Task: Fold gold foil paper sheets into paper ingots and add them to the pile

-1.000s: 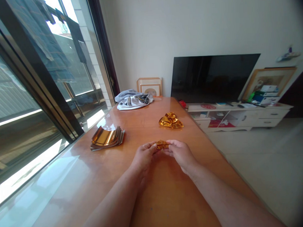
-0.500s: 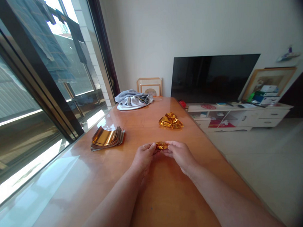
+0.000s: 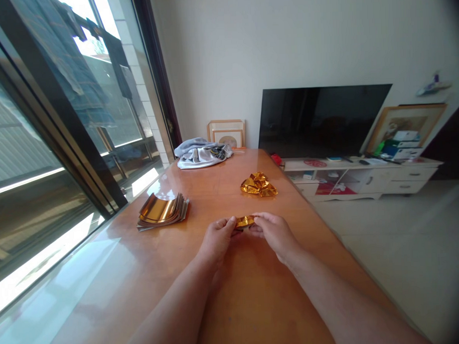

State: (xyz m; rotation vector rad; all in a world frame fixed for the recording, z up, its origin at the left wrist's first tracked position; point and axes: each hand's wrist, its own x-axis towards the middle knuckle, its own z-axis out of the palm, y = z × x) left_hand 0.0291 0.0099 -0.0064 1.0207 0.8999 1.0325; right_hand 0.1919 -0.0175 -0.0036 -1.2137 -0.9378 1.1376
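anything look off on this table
The stack of gold foil sheets curls upward instead of lying flat, and the crumpled gold foil heap on the table looks odd beside it. The creased gold foil piece pinched between the left hand and right hand is crinkled too.

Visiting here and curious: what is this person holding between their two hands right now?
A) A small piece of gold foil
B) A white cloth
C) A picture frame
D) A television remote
A. The left hand and right hand both pinch a small piece of gold foil, held just above the wooden table.
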